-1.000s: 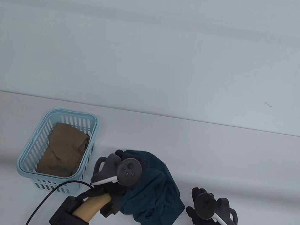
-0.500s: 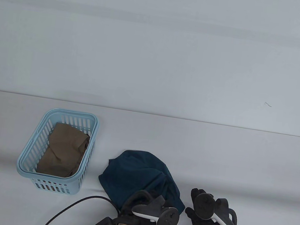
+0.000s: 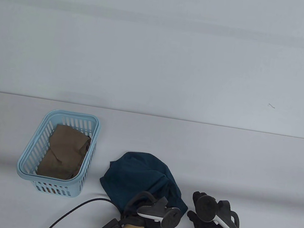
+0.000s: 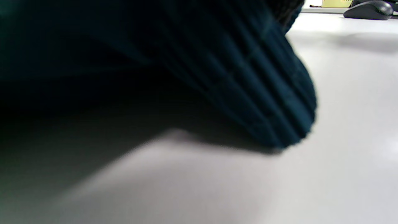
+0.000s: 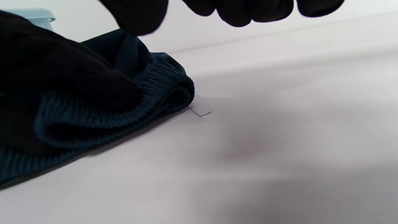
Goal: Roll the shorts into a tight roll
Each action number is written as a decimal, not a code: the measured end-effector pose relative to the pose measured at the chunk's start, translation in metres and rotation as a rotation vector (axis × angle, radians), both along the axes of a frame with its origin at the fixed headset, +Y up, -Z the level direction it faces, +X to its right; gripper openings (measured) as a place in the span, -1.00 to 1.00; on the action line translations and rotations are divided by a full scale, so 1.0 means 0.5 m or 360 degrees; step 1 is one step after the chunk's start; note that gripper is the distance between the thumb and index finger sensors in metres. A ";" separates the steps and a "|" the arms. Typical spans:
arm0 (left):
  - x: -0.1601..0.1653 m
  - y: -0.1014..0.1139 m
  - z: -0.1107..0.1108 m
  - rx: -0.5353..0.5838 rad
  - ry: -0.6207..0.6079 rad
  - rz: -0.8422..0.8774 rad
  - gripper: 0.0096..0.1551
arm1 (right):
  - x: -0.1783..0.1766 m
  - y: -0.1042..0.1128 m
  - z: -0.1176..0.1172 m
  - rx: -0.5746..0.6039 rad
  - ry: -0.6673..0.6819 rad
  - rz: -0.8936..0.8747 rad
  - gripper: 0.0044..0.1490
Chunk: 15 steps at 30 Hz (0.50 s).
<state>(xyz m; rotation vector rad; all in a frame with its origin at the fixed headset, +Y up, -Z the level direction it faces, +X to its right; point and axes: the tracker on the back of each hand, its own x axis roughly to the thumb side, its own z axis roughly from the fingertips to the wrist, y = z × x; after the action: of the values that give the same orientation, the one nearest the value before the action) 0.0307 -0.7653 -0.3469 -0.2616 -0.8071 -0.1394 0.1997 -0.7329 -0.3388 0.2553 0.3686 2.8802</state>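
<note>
The dark teal shorts point(image 3: 139, 175) lie crumpled on the white table, near the front edge. My left hand point(image 3: 151, 217) sits at their near right corner and grips the ribbed waistband point(image 4: 264, 93), which hangs a little above the table with a shadow under it. In the right wrist view, the left glove point(image 5: 56, 77) lies against the folded waistband point(image 5: 149, 93). My right hand point(image 3: 208, 215) rests just right of the shorts, apart from them. Its fingers point(image 5: 248, 9) hang loose and empty above the table.
A light blue basket point(image 3: 29, 153) holding a tan garment point(image 3: 63, 152) stands left of the shorts. A black cable point(image 3: 76, 208) runs from my left wrist to the front edge. A loose thread point(image 5: 200, 112) lies by the waistband.
My left hand left the far left side of the shorts and came to their near right corner, where it took the waistband. The right hand has barely moved.
</note>
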 end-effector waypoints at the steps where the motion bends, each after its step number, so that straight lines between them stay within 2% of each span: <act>1: -0.001 0.002 -0.003 -0.0010 0.0010 0.0016 -0.33 | 0.001 0.000 0.000 -0.0014 0.0002 -0.0001 -0.06; 4: -0.004 0.015 -0.014 -0.0094 0.0056 0.0066 -0.40 | 0.000 0.000 -0.001 -0.0066 0.0021 0.0007 -0.04; 8: -0.017 0.064 -0.044 -0.0147 0.0193 0.0261 -0.48 | -0.007 -0.001 0.000 -0.0127 0.0074 0.0049 0.00; 10: -0.024 0.097 -0.052 -0.0116 0.0259 0.0359 -0.49 | -0.010 0.000 0.000 -0.0143 0.0098 0.0046 0.02; 15: -0.033 0.196 -0.061 0.0117 0.0347 0.0447 -0.50 | -0.014 0.005 0.002 -0.0152 0.0119 -0.0047 0.09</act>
<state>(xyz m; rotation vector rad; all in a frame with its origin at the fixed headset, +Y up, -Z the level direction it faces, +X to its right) 0.0142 -0.6672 -0.3774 -0.0902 -0.6130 0.1218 0.1926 -0.7305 -0.3379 0.3496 0.5103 2.8199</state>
